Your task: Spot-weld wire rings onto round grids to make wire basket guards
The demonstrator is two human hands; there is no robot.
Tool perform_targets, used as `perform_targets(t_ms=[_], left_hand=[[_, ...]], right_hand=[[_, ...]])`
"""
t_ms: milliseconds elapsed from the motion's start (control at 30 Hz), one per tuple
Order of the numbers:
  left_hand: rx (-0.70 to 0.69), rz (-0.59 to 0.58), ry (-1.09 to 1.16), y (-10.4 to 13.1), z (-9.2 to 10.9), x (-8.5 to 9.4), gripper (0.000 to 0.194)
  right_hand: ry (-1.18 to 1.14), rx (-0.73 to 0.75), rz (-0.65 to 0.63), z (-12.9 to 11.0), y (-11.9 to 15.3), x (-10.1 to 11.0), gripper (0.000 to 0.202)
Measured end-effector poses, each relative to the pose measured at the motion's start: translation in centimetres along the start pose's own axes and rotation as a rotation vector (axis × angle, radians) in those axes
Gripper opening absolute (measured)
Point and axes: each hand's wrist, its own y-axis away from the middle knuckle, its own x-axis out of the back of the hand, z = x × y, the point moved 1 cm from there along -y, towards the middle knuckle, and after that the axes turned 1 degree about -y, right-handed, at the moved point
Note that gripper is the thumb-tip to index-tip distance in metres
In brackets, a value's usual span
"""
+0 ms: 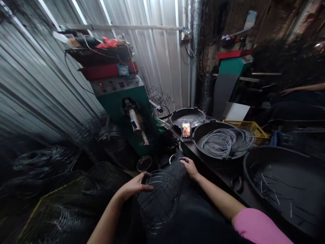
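Observation:
A round wire basket with a grid of crossed wires rests over my dark-clothed lap. My left hand is at the basket's upper left edge, thumb and forefinger stretched out and apart; its other fingers are hidden. Beyond the basket, to the right, my right hand is raised with its darkened fingertips drawn together. Whatever lies between them is too small or dark to make out. A bright curved metal ring shows just left of my right hand.
A green machine stands ahead. On the right bench are a black tub of wire rings, a tub with loose wire pieces, a lit phone and pliers. Wire baskets crowd the left. Another person's arm appears far right.

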Motion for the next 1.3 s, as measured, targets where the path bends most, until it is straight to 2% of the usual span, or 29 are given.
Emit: perform_targets(t_ms=[67,133,233,433,567,800,1000,1133,1300], left_hand=[[0.027,0.051,0.009,0.2,0.0,0.0,0.051],[0.035,0.102,0.036,0.3,-0.1,0.0,0.053],[-0.022,0.202,0.022,0.2,-0.2,0.5,0.059],[-0.189,0.663,-0.354,-1.6,0.2,1.9,0.065],[-0.136,0.815,-0.497,-3.2,-0.4,1.7,0.066],[-0.105,0.809,-0.448,-5.2,-2.8,0.9,0.067],[-0.108,0.834,-0.495,-6.3,-2.6,0.8,0.063],[-0.136,0.845,-0.547,-6.7,-2.1,0.8,0.063],[-0.179,0.846,-0.590,-7.1,-1.6,0.3,0.062]], right_hand=[[0.264,0.170,0.036,0.1,-0.6,0.8,0.021],[0.401,0.195,0.034,0.9,-0.9,1.5,0.017],[0.471,0.177,-0.005,2.3,-0.8,2.1,0.011],[0.566,0.185,-0.047,3.7,-0.8,2.1,0.012],[0.659,0.213,-0.081,4.2,-1.0,2.2,0.016],[0.697,0.221,-0.084,4.6,-1.1,2.1,0.018],[0.707,0.206,-0.140,3.7,-1.3,1.6,0.015],[0.626,0.207,-0.284,0.9,-1.6,0.1,0.014],[0.541,0.121,-0.489,-5.1,-2.2,-3.2,0.022]])
